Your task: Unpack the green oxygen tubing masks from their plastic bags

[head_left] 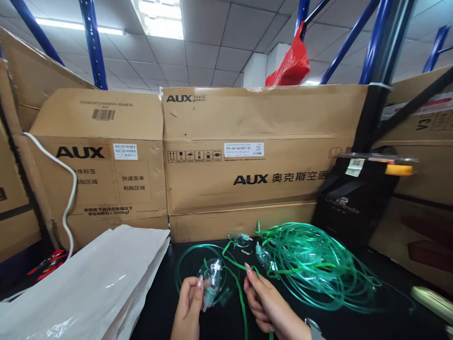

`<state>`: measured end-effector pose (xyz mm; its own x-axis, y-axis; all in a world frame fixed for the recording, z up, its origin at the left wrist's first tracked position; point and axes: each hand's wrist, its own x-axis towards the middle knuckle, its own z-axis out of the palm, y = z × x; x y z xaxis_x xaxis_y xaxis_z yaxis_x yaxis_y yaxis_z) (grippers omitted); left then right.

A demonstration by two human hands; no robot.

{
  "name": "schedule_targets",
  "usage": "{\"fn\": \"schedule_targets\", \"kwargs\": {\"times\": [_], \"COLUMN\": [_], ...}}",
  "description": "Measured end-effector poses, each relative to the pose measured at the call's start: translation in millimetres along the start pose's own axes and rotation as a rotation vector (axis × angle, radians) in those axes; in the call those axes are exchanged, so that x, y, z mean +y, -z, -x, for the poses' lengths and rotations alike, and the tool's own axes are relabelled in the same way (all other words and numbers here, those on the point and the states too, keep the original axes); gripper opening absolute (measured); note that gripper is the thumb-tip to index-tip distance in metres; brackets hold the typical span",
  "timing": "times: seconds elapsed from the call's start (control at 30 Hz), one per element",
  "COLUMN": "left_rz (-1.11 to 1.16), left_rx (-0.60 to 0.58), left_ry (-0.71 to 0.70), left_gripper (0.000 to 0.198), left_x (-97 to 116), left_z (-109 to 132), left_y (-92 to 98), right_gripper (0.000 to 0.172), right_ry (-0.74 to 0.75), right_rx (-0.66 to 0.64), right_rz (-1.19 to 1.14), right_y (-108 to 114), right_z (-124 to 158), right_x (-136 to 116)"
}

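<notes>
My left hand (189,304) grips a clear oxygen mask (214,273) by its edge, thumb on top. A pale connector (210,297) points down from the mask's front. A green strap (241,297) hangs from the mask's side and runs down the black tabletop. My right hand (265,300) is closed in a pinch on a green elastic strap (231,259), which leads up and left from its fingertips. Behind the hands lie two more clear masks, one mask (241,240) farther back and another mask (263,256) beside a large heap of green tubing (311,264).
White plastic packaging (88,283) covers the left side of the black tabletop (159,309). AUX cardboard boxes (198,189) wall off the back. A black bag (339,208) stands at the back right. A yellowish object (432,302) lies at the right edge.
</notes>
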<state>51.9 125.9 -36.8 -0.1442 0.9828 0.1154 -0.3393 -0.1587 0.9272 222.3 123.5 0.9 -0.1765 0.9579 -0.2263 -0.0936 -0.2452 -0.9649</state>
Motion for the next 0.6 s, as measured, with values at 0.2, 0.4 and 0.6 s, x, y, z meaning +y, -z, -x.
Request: {"fn": "schedule_targets", "kwargs": {"times": [0.2, 0.4, 0.6], "left_rz": [-0.037, -0.043, -0.238], "left_rx": [-0.057, -0.129, -0.057], "left_ry": [0.015, 0.191, 0.039], "left_gripper": [0.036, 0.045, 0.039], "left_x": [7.9, 20.1, 26.1], "left_z": [8.1, 15.6, 18.1], "left_y": [-4.6, -8.0, -7.8], "right_gripper": [0.052, 0.056, 0.048], "right_ry": [0.270, 0.105, 0.043], "right_rx": [0.104, 0.108, 0.030], "right_rz": [0.250, 0.287, 0.129], "right_y": [-2.7, -0.3, -1.1], "right_z": [-9.9, -8.1, -4.1], "right_x": [19.7, 12.9, 2.3]}}
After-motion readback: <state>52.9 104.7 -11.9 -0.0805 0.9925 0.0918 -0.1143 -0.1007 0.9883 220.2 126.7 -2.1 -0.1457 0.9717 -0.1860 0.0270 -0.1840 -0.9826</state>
